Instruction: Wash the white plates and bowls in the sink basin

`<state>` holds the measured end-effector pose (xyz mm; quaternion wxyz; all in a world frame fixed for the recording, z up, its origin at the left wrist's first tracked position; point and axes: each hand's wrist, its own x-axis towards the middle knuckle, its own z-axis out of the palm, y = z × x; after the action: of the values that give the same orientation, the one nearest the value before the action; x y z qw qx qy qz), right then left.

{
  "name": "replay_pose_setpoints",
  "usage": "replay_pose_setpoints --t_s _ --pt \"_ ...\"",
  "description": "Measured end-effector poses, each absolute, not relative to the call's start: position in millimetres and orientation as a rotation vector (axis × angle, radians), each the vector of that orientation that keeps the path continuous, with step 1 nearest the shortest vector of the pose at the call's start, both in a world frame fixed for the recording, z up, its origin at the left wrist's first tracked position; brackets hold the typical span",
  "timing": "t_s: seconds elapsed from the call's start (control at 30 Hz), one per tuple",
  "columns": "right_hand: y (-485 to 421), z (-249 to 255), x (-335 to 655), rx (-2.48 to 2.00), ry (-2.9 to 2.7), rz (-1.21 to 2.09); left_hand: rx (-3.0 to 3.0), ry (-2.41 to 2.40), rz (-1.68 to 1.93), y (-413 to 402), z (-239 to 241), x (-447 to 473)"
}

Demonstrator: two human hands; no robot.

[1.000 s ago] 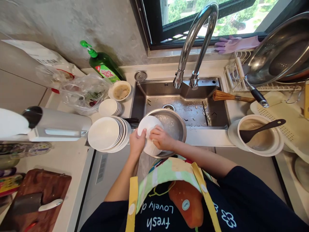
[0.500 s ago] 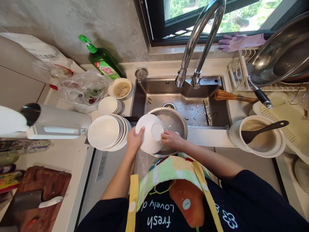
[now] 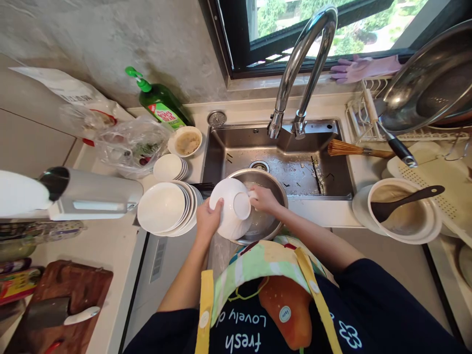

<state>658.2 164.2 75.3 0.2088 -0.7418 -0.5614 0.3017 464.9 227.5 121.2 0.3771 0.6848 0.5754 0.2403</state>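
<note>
My left hand (image 3: 207, 218) grips the rim of a white bowl (image 3: 230, 206), held bottom-up and tilted over a steel basin (image 3: 275, 187) in the sink (image 3: 280, 152). My right hand (image 3: 262, 198) is closed at the bowl's right rim, with a bit of white showing at its fingertips; I cannot make out what it is. A stack of white plates (image 3: 165, 207) sits just left of my left hand on the counter, and a smaller stack of white dishes (image 3: 169, 167) lies behind it.
A curved steel tap (image 3: 298, 64) arches over the sink. Green soap bottle (image 3: 160, 102), a dirty bowl (image 3: 186, 141) and plastic bags (image 3: 129, 142) sit at the left. A bamboo brush (image 3: 350, 149), a pot with a dark ladle (image 3: 401, 206), a drying rack and a large steel pan (image 3: 431, 83) are at the right.
The bowl has turned from face-side towards me to bottom-up. My right hand slid from the bowl's front to its right rim, further into the basin.
</note>
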Motion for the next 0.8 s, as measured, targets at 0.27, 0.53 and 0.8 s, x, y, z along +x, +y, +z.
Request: replay_pose_setpoints --t_s 0.27,0.53,0.8 --pt "167 107 629 -1.565 -1.525 0.7 1.801 1.44 0.611 227 124 472" --pt "167 80 625 -1.915 -1.641 0.641 1.845 1.476 0.563 225 129 477" --pt "155 80 631 -2.218 -1.69 0.738 1.835 1.474 0.548 226 129 477"
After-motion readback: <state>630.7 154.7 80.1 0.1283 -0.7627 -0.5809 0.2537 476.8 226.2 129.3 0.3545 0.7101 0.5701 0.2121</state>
